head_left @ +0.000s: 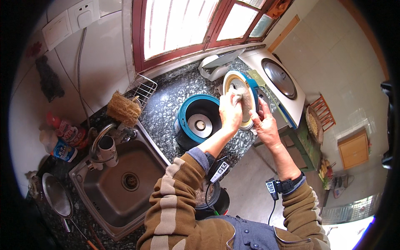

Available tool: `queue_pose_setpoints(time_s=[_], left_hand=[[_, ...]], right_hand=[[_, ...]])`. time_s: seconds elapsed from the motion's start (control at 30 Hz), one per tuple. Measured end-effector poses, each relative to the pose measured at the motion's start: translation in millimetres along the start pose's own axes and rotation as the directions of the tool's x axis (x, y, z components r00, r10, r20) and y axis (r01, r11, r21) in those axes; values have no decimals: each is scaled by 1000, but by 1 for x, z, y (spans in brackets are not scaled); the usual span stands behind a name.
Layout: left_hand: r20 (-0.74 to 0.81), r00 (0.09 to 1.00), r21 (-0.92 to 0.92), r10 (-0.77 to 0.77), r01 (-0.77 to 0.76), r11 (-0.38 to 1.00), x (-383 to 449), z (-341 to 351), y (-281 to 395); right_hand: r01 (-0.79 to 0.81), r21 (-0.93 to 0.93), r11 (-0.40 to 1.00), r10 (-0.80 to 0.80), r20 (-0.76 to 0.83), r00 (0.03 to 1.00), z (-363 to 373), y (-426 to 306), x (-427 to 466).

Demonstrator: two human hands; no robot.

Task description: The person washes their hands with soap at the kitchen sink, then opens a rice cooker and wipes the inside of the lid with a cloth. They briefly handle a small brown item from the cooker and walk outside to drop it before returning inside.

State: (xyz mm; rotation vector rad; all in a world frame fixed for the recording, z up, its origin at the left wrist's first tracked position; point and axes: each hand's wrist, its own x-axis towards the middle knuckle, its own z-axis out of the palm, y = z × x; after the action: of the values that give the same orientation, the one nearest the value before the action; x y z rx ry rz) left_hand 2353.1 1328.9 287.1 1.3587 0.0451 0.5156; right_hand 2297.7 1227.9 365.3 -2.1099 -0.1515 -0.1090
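A rice cooker lid (245, 89), teal outside with a pale metal inner plate, stands tilted on edge over the counter. My right hand (264, 123) grips its lower right rim between thumb and fingers. A crumpled pale cloth (236, 96) is pinched in my left hand (230, 112) and touches the lid's inner side. Left of the lid, the teal and black rice cooker body (181, 125) stands without an inner pot, its round heating plate (200, 125) showing at the bottom.
A steel sink (109, 200) with a curved faucet (103, 132) lies at the left. Near it are a loofah (124, 108), a wire rack (145, 90), bottles (70, 134) and a strainer (57, 195). A hob with a lidded pan (279, 78) stands at the upper right, below the window's right side.
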Motion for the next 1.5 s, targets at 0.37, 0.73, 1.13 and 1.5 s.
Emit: queue_pose_setpoints(time_s=[0.37, 0.73, 1.13, 1.5], left_hand=[[117, 956, -85, -270, 280, 956, 38, -13, -52], [8, 1000, -40, -20, 21, 999, 80, 29, 22], [322, 946, -37, -45, 60, 998, -31, -19, 22], [203, 908, -173, -368, 403, 899, 35, -33, -37]], right_hand=[[-91, 212, 973, 84, 42, 996, -11, 10, 3], [-166, 124, 978, 162, 42, 986, -12, 1, 3], [-165, 124, 979, 156, 75, 985, -14, 1, -2], [-98, 26, 995, 95, 94, 991, -11, -5, 4]])
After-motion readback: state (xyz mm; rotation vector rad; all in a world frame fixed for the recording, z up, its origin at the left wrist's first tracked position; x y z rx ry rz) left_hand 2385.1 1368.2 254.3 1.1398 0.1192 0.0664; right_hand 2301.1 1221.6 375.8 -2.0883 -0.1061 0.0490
